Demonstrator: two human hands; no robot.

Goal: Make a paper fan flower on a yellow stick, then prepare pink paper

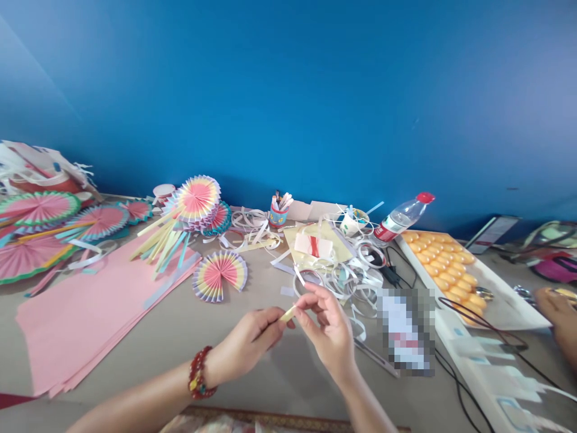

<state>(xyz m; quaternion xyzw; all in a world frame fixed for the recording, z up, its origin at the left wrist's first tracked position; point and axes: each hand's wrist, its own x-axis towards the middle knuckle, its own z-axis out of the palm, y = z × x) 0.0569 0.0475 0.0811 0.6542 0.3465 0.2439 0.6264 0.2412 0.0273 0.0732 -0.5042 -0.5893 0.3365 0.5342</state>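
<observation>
Low over the front of the table, my left hand (259,334) is closed around a small pale yellow paper strip (288,314). My right hand (327,328) pinches the strip's other end between thumb and finger, its remaining fingers loosely curled. Part of the strip is hidden inside my left fingers. Just beyond lies a pleated paper fan (220,275), pink in the middle with yellow and lilac edging, opened most of the way round with a gap at the bottom. To its left rests a stack of pink paper sheets (90,307).
Finished fans (198,198) and paper strips lie at the back left. Curled white tape (356,282), a pencil cup (279,215) and a bottle (401,218) stand behind my hands. Right are a power strip (478,367), a tray of orange pieces (442,264) and another person's hand (559,313).
</observation>
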